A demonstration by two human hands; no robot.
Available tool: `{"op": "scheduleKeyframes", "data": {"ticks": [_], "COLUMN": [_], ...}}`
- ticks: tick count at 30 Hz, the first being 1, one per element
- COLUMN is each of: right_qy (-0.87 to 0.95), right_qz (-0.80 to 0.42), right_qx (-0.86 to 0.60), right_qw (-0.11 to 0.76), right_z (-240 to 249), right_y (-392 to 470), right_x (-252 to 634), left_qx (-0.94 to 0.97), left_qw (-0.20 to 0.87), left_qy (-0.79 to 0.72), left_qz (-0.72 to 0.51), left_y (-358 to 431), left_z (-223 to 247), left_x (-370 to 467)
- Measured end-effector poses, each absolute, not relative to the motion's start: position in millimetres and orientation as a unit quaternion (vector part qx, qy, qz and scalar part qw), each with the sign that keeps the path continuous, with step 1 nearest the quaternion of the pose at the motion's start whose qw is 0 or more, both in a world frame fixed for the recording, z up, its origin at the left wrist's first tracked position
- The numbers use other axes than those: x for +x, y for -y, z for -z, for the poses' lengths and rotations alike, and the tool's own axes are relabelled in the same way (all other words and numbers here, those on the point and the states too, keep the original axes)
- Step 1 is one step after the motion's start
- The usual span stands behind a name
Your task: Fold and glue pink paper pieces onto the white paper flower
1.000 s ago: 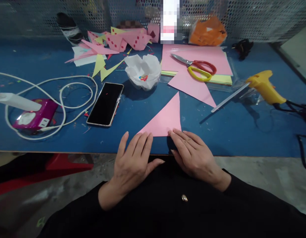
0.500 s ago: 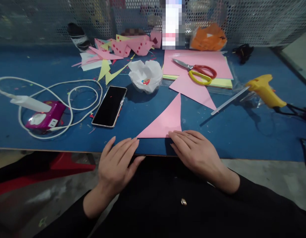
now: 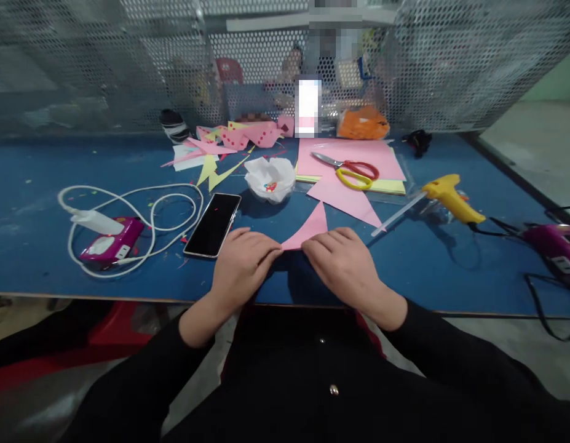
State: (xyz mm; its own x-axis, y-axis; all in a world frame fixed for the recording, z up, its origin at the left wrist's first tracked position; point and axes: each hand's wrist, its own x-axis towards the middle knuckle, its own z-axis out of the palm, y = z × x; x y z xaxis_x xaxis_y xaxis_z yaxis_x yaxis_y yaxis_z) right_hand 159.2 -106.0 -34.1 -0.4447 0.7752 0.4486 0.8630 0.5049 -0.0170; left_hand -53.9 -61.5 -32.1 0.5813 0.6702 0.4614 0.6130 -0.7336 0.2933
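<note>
A wide blue bench [image 3: 35, 267] spans the view, its front edge just before the person. Towards its back lies a flat stack of pink and yellow paper sheets [image 3: 381, 154]. Both hands reach over the front edge: the left hand [image 3: 246, 261] pinches a paper corner between thumb and fingertips, while the right hand [image 3: 337, 264] has its fingers curled onto the same paper, its thumb hidden, so I cannot tell how firmly it grips.

Near the left hand lies a black-screened rectangular phone [image 3: 213, 224]. Smallest is the pink pointed paper piece [image 3: 311, 231], between the hands and slightly beyond them. Its long axis slants from the left fingertips away and rightward to a free tip; both hands touch it, the right covering more.
</note>
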Motion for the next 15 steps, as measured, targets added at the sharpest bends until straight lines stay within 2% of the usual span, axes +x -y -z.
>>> {"op": "scheduleKeyframes", "data": {"ticks": [5, 10, 15], "right_qy": [0.78, 0.678, 0.605], "right_qz": [-0.053, -0.247, -0.295], "right_qx": [-0.534, -0.576, -0.552], "right_qw": [0.323, 0.383, 0.493], "right_z": [5, -11, -8], "right_y": [82, 64, 50], "right_x": [165, 173, 185], "left_qx": [0.86, 0.824, 0.745], "left_qw": [0.161, 0.316, 0.421], "left_qy": [-0.395, -0.402, -0.437], "left_qz": [-0.279, -0.244, -0.277], "left_y": [27, 4, -12], "left_z": [-2, -30, -44], "left_x": [-41, -40, -52]}}
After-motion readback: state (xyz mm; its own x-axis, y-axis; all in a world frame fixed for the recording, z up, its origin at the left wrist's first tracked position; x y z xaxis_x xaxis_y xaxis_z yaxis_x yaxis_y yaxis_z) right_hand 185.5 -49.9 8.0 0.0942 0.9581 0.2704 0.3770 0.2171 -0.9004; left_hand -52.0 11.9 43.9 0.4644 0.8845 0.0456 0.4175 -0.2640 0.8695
